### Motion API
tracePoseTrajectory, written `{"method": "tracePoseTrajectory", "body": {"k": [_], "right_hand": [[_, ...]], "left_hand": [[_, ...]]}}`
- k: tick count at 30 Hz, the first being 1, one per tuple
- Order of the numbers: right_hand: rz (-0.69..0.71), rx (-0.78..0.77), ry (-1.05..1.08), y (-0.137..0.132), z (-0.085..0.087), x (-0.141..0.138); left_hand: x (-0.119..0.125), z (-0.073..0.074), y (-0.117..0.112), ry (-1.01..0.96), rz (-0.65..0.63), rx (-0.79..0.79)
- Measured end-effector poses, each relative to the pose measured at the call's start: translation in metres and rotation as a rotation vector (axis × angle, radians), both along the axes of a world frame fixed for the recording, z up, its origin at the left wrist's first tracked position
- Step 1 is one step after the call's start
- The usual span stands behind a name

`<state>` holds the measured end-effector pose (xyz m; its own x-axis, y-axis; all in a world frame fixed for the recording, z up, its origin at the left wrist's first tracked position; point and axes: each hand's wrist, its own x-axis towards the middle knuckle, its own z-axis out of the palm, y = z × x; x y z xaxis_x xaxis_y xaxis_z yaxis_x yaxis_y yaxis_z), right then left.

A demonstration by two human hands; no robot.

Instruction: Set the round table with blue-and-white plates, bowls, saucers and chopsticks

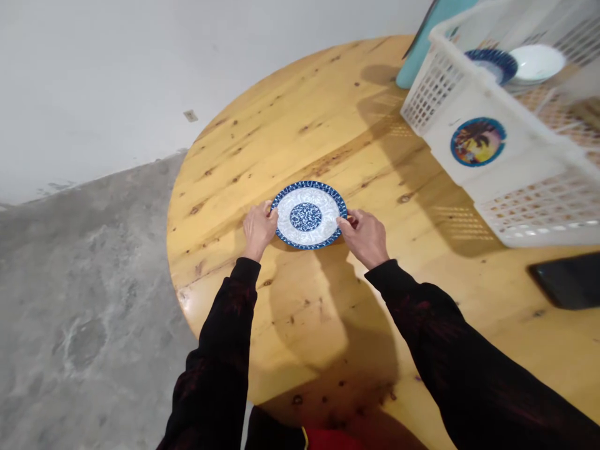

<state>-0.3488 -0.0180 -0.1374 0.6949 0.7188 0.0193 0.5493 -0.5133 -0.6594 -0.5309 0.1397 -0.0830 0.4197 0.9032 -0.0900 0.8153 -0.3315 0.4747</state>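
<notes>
A blue-and-white patterned plate (308, 215) lies flat on the round wooden table (300, 112). My left hand (258, 229) grips the plate's left rim, fingers curled over the edge. My right hand (364, 235) pinches the right rim in the same way. Both arms are in dark sleeves and reach forward from the near edge of the table.
A white plastic basket (473, 94) with a round sticker stands at the back right, holding a blue-rimmed plate (492, 62) and a white bowl (537, 62). A teal object (422, 44) leans behind it. A dark flat phone-like object (569, 281) lies at the right. Grey concrete floor is on the left.
</notes>
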Motion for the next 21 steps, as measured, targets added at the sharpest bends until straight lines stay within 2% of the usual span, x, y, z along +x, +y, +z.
{"method": "tracePoseTrajectory", "body": {"k": [5,9,17,21], "right_hand": [[-0.014,-0.113,-0.009,0.007,0.022,-0.012],[-0.042,-0.184,0.028,0.015,0.031,-0.014],[-0.079,-0.182,0.063,0.019,0.047,-0.021],[-0.119,-0.106,0.111,0.020,0.061,-0.021]], "left_hand": [[0.001,0.007,0.000,0.064,-0.021,0.012],[0.006,0.007,0.006,0.060,0.034,0.016],[0.009,0.014,0.004,-0.007,0.101,-0.005],[0.011,0.026,0.010,-0.050,0.138,0.080]]}}
